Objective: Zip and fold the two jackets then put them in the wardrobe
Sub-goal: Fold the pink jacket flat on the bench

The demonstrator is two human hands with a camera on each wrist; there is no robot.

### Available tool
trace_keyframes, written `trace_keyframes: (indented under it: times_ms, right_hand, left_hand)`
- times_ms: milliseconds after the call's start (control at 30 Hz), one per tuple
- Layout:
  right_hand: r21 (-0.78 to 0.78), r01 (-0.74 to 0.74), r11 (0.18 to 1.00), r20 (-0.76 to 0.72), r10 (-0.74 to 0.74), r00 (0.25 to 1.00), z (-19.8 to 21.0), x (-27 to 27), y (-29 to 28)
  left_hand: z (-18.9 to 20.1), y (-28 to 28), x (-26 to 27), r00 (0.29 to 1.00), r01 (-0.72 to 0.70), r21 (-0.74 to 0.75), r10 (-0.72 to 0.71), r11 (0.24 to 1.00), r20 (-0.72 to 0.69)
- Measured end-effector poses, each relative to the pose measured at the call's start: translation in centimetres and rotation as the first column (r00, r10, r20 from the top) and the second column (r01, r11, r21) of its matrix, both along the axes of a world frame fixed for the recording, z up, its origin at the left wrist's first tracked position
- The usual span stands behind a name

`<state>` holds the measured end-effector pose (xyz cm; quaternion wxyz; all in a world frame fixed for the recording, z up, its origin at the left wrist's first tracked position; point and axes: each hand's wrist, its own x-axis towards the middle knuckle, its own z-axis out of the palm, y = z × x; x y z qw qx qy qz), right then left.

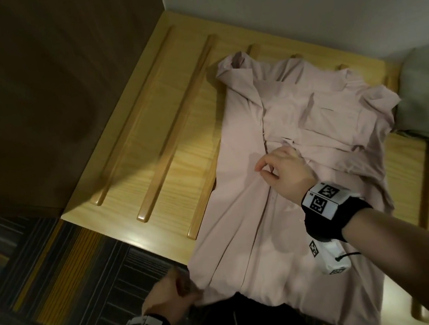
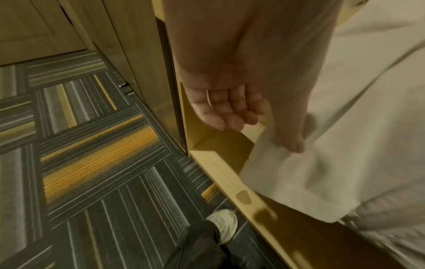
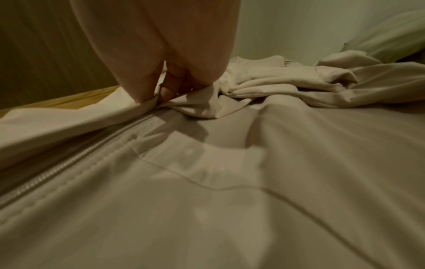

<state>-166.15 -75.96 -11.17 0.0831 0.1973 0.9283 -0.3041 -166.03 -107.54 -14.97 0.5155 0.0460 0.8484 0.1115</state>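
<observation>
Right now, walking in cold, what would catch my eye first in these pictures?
A pale pink jacket spread front-up across a light wooden slatted platform dominates the scene, its hem hanging over the near edge. The right hand pinches at the zipper midway up the front, closed below its grip and open toward the collar. The left hand holds the jacket's bottom corner, above a striped carpet.

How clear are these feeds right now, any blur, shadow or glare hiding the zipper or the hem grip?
Head view: dim, warm light, glare on the wooden platform edge, left hand motion-blurred at the pink jacket hem. Left wrist view: hand close and soft, thumb pinching the hem visible. Right wrist view: zipper teeth readable, right hand near-lens blurred, casting shadow on the fabric.
</observation>
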Motion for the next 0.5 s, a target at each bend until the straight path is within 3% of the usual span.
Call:
trace_keyframes:
  times_ms: [100,300,400,500]
  right_hand:
    - [0.045,0.036,0.998,0.007,-0.037,0.999,-0.3,0.2,0.1]
    - [-0.041,0.133,0.99,-0.006,-0.133,0.991,-0.2,0.5,0.5]
    - [0.089,0.127,0.988,-0.07,-0.121,0.99,0.0,0.9,1.4]
    - [0.181,0.226,0.957,-0.202,-0.189,0.961,0.4,1.3,3.1]
  left_hand:
    - [1.5,0.1,-2.1,0.989,0.005,0.05,0.003,0.999,-0.15]
    - [4.9,1.0,-6.6,0.963,0.028,0.14,0.011,0.99,-0.269]
    - [6.4,3.5,-8.6,0.94,0.074,0.226,0.008,0.971,-0.34]
    - [7.2,7.1,-10.6,0.912,0.128,0.35,0.029,0.928,-0.409]
